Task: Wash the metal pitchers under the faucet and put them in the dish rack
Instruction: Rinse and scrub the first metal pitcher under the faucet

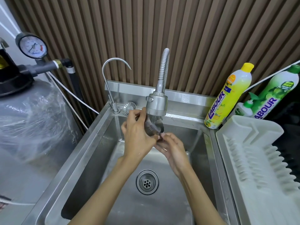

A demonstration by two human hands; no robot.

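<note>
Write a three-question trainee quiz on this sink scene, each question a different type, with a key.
1. True or false: the dish rack already holds a pitcher.
2. Multiple choice: the pitcher is held
A. under the sprayer faucet
B. under the thin gooseneck tap
C. over the rack
3. Fill in: the soap bottle nearest the sink has a ____ cap.

Key:
1. False; no pitcher shows in the visible part of the rack.
2. A; the left hand and right hand both hold it in the running water.
3. Yellow.
</note>
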